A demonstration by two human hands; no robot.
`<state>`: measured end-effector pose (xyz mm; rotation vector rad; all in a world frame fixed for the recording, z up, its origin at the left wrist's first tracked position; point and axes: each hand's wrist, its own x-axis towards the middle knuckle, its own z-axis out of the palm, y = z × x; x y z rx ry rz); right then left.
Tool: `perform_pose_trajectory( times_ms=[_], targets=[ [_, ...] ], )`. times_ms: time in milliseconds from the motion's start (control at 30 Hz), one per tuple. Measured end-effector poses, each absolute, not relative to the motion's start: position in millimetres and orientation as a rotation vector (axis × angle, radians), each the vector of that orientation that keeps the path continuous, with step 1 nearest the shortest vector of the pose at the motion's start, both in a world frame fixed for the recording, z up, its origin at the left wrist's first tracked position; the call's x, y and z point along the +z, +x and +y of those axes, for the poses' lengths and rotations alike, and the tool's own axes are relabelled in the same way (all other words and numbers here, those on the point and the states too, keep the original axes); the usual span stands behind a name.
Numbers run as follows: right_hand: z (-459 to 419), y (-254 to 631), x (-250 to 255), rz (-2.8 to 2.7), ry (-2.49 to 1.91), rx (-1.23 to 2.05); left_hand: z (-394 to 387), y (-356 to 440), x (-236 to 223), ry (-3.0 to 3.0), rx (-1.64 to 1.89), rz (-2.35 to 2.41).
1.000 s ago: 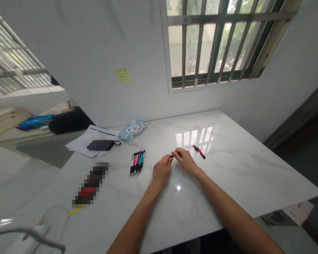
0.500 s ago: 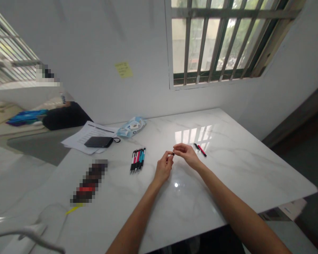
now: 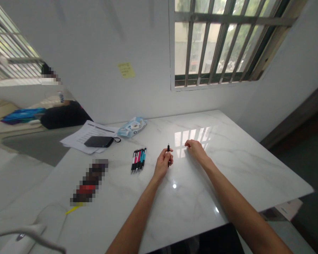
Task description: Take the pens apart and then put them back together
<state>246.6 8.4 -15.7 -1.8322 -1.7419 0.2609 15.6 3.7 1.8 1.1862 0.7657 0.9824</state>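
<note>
Prob. a home study rm: barred window [image 3: 214, 18], papers [image 3: 79, 132], marble-look tbl [image 3: 241, 165].

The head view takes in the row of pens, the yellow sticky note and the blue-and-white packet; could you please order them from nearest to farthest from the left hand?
1. Row of pens: just to the left of the left hand.
2. Blue-and-white packet: farther back, on the table.
3. Yellow sticky note: up on the wall.
</note>
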Motion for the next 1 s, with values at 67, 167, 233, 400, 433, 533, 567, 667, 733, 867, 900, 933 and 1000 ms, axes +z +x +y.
perform_pose_trajectory(
  times_ms=[67, 167, 233, 400, 433, 533, 567, 667, 733, 867, 900, 933, 1000],
  targets=[
    [9, 245, -16, -1.787, -1.861, 0.251, 3, 17, 0, 1.231, 0.972, 0.760],
    [5, 243, -10, -1.739, -1.803, 0.246, 2, 17, -4, 1.290, 0.972, 0.792],
    [-1, 239, -3, -1.659, -1.699, 0.225, 1, 17, -6, 1.330, 0.996, 0.836],
    [-16, 212, 10, -1.624, -1.376, 0.544, -6, 15, -5, 1.699, 0.966, 1.006],
    [-19, 206, 11, -1.641, -1.355, 0.605, -8, 15, -4, 1.801, 0.940, 1.039],
    [-23, 191, 10, -1.651, -1.390, 0.634, -15, 16, -3, 2.030, 0.880, 1.046],
    [-23, 188, 10, -1.650, -1.399, 0.634, -17, 17, -3, 2.069, 0.862, 1.036],
    [-25, 182, 9, -1.655, -1.368, 0.661, -21, 19, -2, 2.072, 0.794, 1.058],
    [-26, 181, 9, -1.672, -1.332, 0.681, -21, 20, -1, 2.020, 0.766, 1.085],
    [-27, 180, 8, -1.723, -1.292, 0.701, -17, 22, -1, 1.914, 0.777, 1.108],
    [-27, 179, 9, -1.731, -1.286, 0.705, -16, 22, -2, 1.893, 0.780, 1.106],
    [-28, 179, 9, -1.737, -1.280, 0.713, -15, 23, -3, 1.871, 0.779, 1.099],
    [-28, 179, 10, -1.744, -1.261, 0.731, -13, 23, -6, 1.823, 0.762, 1.081]
  ],
)
